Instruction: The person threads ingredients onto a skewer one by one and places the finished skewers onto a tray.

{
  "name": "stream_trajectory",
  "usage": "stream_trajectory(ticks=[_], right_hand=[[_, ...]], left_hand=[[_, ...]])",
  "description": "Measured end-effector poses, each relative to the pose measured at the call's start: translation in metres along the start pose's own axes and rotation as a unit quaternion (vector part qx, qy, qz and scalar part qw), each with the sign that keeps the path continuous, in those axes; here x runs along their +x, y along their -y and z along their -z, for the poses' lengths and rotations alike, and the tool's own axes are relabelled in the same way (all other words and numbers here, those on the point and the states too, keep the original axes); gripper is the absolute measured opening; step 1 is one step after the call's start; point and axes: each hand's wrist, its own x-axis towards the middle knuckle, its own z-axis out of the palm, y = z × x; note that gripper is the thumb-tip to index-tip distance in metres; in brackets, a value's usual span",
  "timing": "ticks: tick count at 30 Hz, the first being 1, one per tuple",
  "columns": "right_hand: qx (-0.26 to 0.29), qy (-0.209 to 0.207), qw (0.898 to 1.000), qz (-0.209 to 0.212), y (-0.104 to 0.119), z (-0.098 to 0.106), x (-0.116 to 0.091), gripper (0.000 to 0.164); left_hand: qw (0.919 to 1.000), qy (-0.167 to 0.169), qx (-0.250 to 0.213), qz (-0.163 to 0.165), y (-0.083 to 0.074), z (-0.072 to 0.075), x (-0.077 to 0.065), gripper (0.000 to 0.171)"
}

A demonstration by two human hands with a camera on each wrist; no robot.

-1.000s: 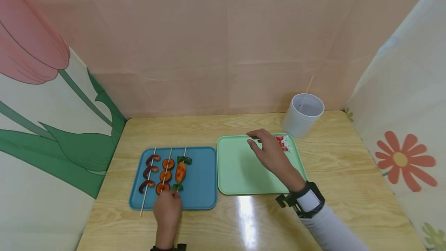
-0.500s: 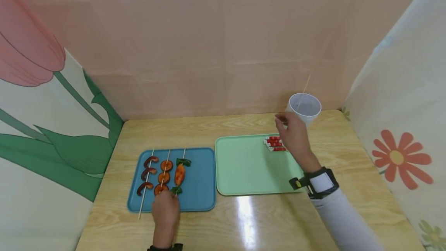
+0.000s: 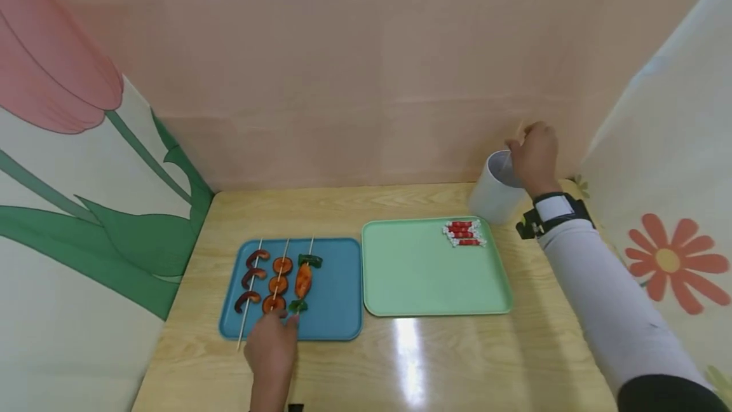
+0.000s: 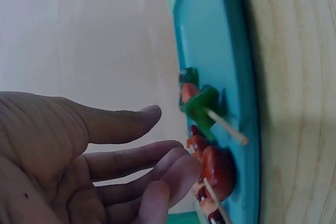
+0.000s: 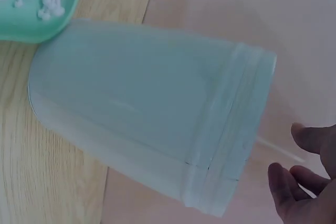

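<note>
My right hand (image 3: 536, 152) is over the mouth of the white cup (image 3: 495, 196). Its thumb and fingers stand apart on either side of a thin wooden stick (image 5: 281, 149) that juts out of the cup. At the blue tray's near edge, my left hand (image 3: 270, 342) is beside the lower ends of two skewers, thumb and fingers apart in the left wrist view. One skewer bears round orange-brown slices (image 3: 278, 285); the other has an orange piece (image 3: 304, 280) between green pepper-like pieces (image 4: 203, 106). A third skewer, at left, carries curved brown sausages (image 3: 252, 277).
The skewers lie on a blue tray (image 3: 338, 291). Right beside it is a light green tray (image 3: 423, 278), with several small red pieces with white ends (image 3: 464, 233) in its far right corner. Both trays are on a wood-grain table (image 3: 457, 361), with fabric walls (image 3: 354, 81) around it.
My right hand has moved from above the green tray, right and back, to the stick in the cup. My left hand stays by the skewers. The cup leans slightly in the latest head view.
</note>
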Motion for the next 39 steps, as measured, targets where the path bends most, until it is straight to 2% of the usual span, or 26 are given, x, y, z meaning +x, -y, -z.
stream_trajectory(ticks=[3,8,11,14,16,19,22,25,27,30,31,34,36,37,38,39], right_hand=[[0.005,-0.007,1.000,-0.017,-0.010,0.002,0.012,0.039],[0.014,-0.032,0.999,-0.026,-0.033,0.004,0.019,0.022],[0.023,-0.025,0.999,-0.032,-0.042,0.006,0.019,0.024],[0.062,-0.018,0.996,-0.058,-0.042,0.011,0.020,0.029],[0.102,-0.023,0.992,-0.075,-0.036,0.016,0.020,0.027],[0.183,-0.052,0.979,-0.078,-0.016,0.029,0.018,0.016],[0.239,-0.081,0.966,-0.046,0.017,0.043,0.009,0.011],[0.260,-0.108,0.959,0.010,0.063,0.059,-0.013,0.016],[0.271,-0.124,0.953,0.051,0.093,0.071,-0.032,0.019],[0.292,-0.124,0.942,0.110,0.130,0.086,-0.064,0.022],[0.305,-0.113,0.937,0.126,0.140,0.089,-0.075,0.022],[0.328,-0.067,0.928,0.166,0.161,0.094,-0.104,0.022],[0.337,-0.030,0.922,0.189,0.170,0.094,-0.120,0.021],[0.342,-0.012,0.918,0.198,0.173,0.093,-0.127,0.020],[0.360,0.010,0.910,0.204,0.175,0.091,-0.133,0.019],[0.376,0.032,0.903,0.207,0.177,0.090,-0.139,0.017]], left_hand=[[0.9998,-0.021,-0.007,0.001,0.001,0.001,-0.003,0.028],[0.9993,-0.032,-0.017,0.008,0.006,-0.005,-0.009,0.028],[0.9993,-0.028,-0.017,0.016,0.007,-0.008,-0.010,0.031],[0.9992,-0.033,-0.017,0.014,0.005,-0.008,-0.009,0.034],[0.9985,-0.049,-0.024,0.003,0.003,-0.007,-0.007,0.035],[0.9955,-0.080,-0.044,-0.027,-0.002,-0.003,-0.004,0.037],[0.9897,-0.108,-0.060,-0.072,-0.009,0.003,-0.002,0.038],[0.9828,-0.109,-0.090,-0.119,-0.023,0.009,-0.004,0.036],[0.9747,-0.103,-0.124,-0.155,-0.036,0.010,-0.007,0.035],[0.9550,-0.089,-0.185,-0.214,-0.059,0.008,-0.013,0.033],[0.9473,-0.086,-0.204,-0.232,-0.067,0.007,-0.015,0.032],[0.9173,-0.073,-0.260,-0.293,-0.090,0.005,-0.020,0.031],[0.9013,-0.056,-0.284,-0.322,-0.104,0.006,-0.023,0.035],[0.8957,-0.042,-0.295,-0.331,-0.110,0.007,-0.024,0.038],[0.8919,-0.028,-0.300,-0.337,-0.115,0.008,-0.025,0.042],[0.8918,-0.014,-0.302,-0.337,-0.121,0.009,-0.027,0.044]])
